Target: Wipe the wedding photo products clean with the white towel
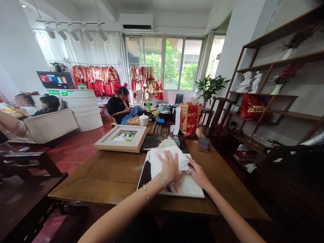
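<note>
A flat photo panel lies on the wooden table in front of me, with a white cloth spread over its upper part. My left hand lies flat on the cloth, fingers stretched out and pressing it down. My right hand rests on the panel at the cloth's right edge, its fingertips touching the cloth. A bracelet shows on my left wrist.
A stack of framed photos sits at the table's far left. Behind are a red paper bag, a white teapot, a tea tray and a seated person. Wooden shelves stand right, a sofa with people left.
</note>
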